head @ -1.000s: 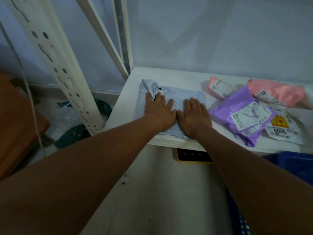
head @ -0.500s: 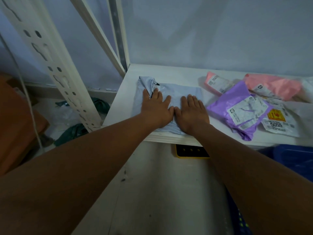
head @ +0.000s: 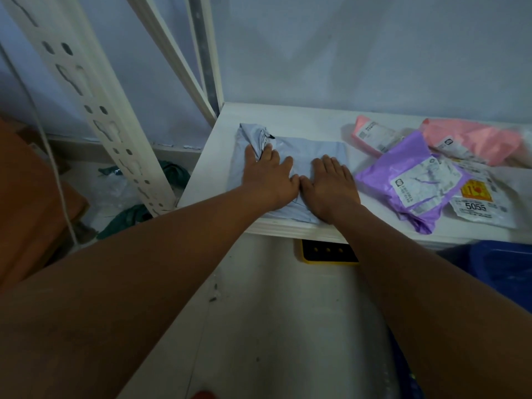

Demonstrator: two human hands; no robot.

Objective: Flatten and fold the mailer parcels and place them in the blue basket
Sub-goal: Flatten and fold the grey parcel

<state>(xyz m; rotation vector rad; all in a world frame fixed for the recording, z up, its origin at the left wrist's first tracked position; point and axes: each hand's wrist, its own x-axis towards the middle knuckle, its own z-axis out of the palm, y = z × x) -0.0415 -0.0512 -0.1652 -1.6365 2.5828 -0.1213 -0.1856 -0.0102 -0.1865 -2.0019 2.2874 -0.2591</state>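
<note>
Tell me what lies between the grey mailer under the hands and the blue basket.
The left hand and right hand press flat on the grey mailer. The blue basket sits lower right, below the shelf. The purple mailer lies on that side, but off the front edge nothing visible blocks the way.

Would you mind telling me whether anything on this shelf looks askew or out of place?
Yes: the grey mailer is bunched into creases at its far-left corner, by the left hand, while the rest lies flat under it and the right hand. The purple mailer beside it is also crumpled.
</note>
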